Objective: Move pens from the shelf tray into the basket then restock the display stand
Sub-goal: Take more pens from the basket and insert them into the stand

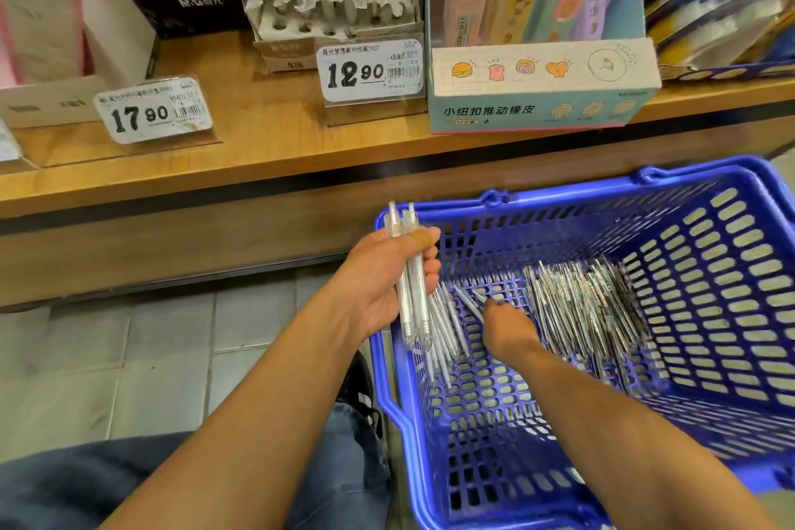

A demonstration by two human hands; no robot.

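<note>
The wooden shelf (266, 159) runs across above and beyond both hands, and on it, up and a little left of the left hand, stands the display stand (335, 17), its holed insert partly filled with upright pens and several front holes bare. Below the shelf edge, under and around the right hand, sits the blue basket (731, 314) on the floor, its near-left rim just beside the left hand. Inside, a dense heap of wrapped pens (589, 301) lies right of the right hand, and a looser spread of clear pens (447, 327) lies between the two hands, their long axes running roughly from the person toward the shelf. The left hand (378, 284) is closed round a small bundle of clear pens (413, 271), held nearly upright with clicker ends up. The right hand (507, 323) reaches down onto the loose pens; its fingertips are hidden, so I cannot tell whether it pinches one. Restocking looks to fall to the left hand, nearer the stand, with open room above the basket rim up to the shelf edge.
</note>
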